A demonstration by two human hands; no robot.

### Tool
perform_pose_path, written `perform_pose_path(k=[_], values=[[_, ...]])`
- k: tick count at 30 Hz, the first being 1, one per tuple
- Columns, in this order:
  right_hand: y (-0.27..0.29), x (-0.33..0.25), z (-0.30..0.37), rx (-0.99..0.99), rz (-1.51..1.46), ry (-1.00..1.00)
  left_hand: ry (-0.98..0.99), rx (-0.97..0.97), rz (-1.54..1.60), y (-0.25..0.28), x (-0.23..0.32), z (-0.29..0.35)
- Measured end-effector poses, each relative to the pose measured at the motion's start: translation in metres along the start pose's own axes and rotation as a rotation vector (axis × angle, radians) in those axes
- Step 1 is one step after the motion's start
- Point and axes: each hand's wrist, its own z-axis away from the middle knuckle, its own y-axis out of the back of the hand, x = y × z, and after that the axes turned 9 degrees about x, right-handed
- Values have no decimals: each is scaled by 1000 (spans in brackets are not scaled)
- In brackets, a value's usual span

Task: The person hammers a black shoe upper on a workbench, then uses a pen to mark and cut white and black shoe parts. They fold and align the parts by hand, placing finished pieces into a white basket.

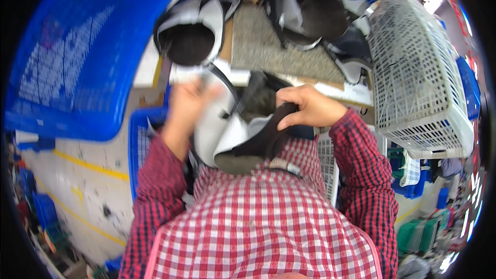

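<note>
A black-and-white sewn piece (212,124), shaped like a shoe upper, is held over my lap. My right hand (310,106) is closed on its dark edge, thumb below and fingers above. On the white side of the piece is my left hand (191,106), smeared by motion, so its fingers do not show clearly. Past my hands, a similar piece with a round dark opening (186,41) lies at the left of the worktable. Another such piece (318,13) lies at the right, with a smaller dark-and-white one (351,54) beside it.
A large blue basket (98,113) stands on the left, and a white slatted crate (413,72) on the right. Between the far pieces is a grey textured mat (279,51). A blue crate (137,139) sits beside my left forearm. Yellow lines mark the floor (93,186).
</note>
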Motion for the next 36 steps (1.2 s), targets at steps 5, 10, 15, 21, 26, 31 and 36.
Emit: perform_pose_path(k=[5,10,15,21,26,31,36], values=[[-35,22,19,26,-33,21,-122,-3,-974,10,-14,8],[-37,45,30,166,-50,-103,-768,147,-1035,-48,19,49],[-24,59,51,129,-197,-154,-786,-363,-648,-94,17,55],[-24,66,62,160,-123,-247,-1335,-260,-922,-85,-8,38],[-30,63,52,192,-158,-289,-628,-393,-1238,-84,1,34],[-27,66,52,148,-273,-436,-548,-395,-701,-103,-7,56],[-26,64,56,148,-212,-310,-467,-295,-736,-92,-18,48]])
